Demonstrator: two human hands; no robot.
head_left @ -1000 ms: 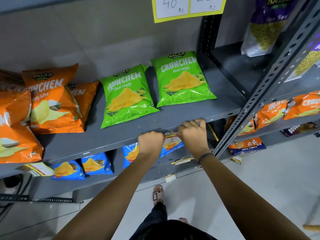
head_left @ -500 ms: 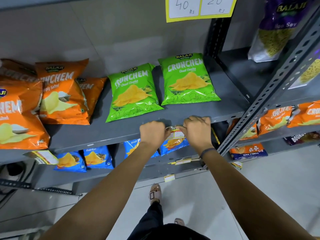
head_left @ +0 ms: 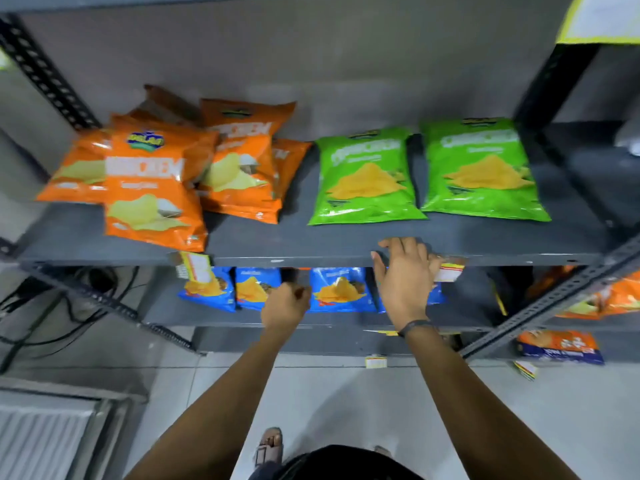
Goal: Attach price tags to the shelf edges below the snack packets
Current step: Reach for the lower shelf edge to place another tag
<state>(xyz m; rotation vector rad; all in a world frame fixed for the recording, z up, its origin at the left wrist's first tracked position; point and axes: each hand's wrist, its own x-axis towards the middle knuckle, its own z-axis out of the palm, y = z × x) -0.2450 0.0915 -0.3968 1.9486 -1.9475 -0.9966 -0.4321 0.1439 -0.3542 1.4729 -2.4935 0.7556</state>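
Two green snack packets [head_left: 367,178] lie flat on the grey shelf, above its front edge [head_left: 311,260]. My right hand [head_left: 403,278] rests on that edge below them, fingers pressing a yellow and white price tag [head_left: 448,270] whose end shows to the right of my fingers. My left hand [head_left: 285,304] hangs lower, off the edge, with its fingers curled and nothing visible in it. Several orange packets [head_left: 152,188] lie piled at the left. Another price tag [head_left: 196,268] hangs from the edge beneath them. The picture is blurred.
Blue packets [head_left: 341,289] lie on the shelf below, which carries small tags [head_left: 375,362] on lower edges. Slotted metal uprights [head_left: 540,306] stand at right and left [head_left: 45,77]. More orange packets [head_left: 609,299] fill the neighbouring rack. My foot [head_left: 270,445] is on the floor.
The view has swung left and blurred. My left hand has dropped off the shelf edge and drawn back. My right hand stays on the edge, now spread over the tag.
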